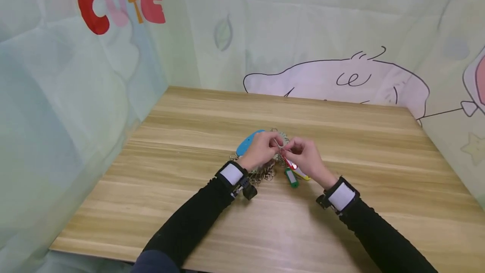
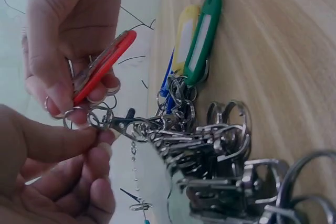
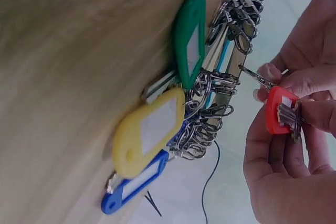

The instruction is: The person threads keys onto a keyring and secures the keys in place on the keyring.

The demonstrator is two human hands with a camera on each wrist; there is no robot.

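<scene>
My left hand (image 1: 262, 148) pinches a metal snap hook (image 2: 102, 120) that hangs from a ring of many such clips. Close against it, my right hand (image 1: 306, 157) holds a red key tag (image 2: 107, 66) with a key and pinches its split ring (image 2: 73, 116) beside the clip's small ring. Whether the two rings are linked, I cannot tell. Below the hands hang a green key tag (image 1: 291, 177), a yellow key tag (image 3: 149, 132) and a blue key tag (image 3: 134, 182) on the clips. Many metal clips (image 2: 220, 166) crowd the near side of the ring.
A blue flat oval piece (image 1: 248, 143) lies beside the left hand. The wooden table (image 1: 182, 155) runs back to a printed cloth backdrop (image 1: 212, 33) along the back and left. A thin beaded chain (image 2: 135, 171) hangs among the clips.
</scene>
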